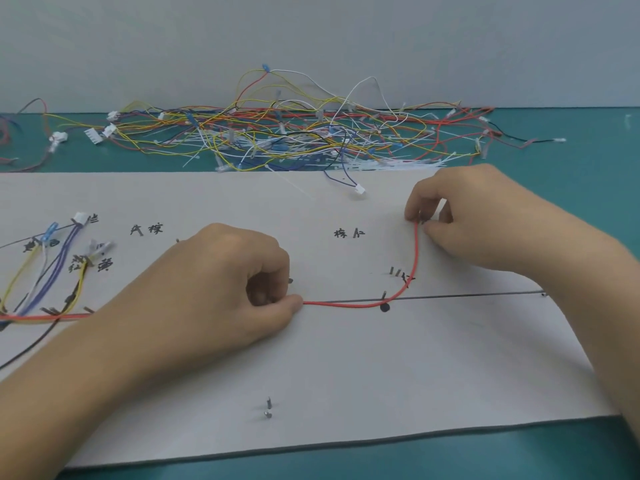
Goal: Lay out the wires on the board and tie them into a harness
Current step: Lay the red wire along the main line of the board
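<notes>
A pale board (346, 375) lies flat on the teal table, marked with a drawn line, handwritten labels and small nails. A red wire (346, 304) runs along the drawn line, bends around a nail (383, 295) and climbs to the upper right. My left hand (221, 282) pinches the red wire against the board at mid-line. My right hand (460, 216) pinches the wire's far end beside a nail at the upper right. Yellow, purple, white and black wires (52, 271) with connectors lie laid out on the board's left.
A tangled heap of loose wires and white cable ties (294, 136) lies on the table behind the board. A blue wire with a white connector (360, 189) hangs over the board's far edge. Two nails (268, 408) stand near the board's front edge.
</notes>
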Demonstrator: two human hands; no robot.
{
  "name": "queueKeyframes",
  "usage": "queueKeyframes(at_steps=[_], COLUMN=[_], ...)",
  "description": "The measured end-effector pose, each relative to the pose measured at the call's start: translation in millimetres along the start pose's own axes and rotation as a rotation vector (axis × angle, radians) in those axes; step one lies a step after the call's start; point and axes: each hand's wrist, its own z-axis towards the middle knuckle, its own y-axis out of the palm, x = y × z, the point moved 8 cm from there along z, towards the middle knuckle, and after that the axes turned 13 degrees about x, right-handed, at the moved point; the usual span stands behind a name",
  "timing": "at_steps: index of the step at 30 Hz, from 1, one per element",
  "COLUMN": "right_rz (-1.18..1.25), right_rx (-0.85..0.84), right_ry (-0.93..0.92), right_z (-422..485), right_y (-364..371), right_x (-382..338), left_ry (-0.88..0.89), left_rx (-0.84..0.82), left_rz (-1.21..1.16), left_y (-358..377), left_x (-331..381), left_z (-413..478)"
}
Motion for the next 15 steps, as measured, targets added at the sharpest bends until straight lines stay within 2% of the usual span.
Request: queueKeyframes(at_steps=[4, 10, 15], right_rz=[-0.05, -0.105, 0.017], right_rx=[-0.034, -0.241, -0.202], right_ry=[-0.028, -0.083, -0.067], right_z=[6, 22, 23], right_y=[0, 8, 5], right_x=[-3, -2, 4], left_ry=[-0.01, -0.001, -0.001], left_rx=[0.003, -0.003, -0.002], left_rz=[-0.009, -0.018, -0.025], left_y=[1, 1, 1], left_x=[-1, -1, 0], left_z=[0, -1, 0])
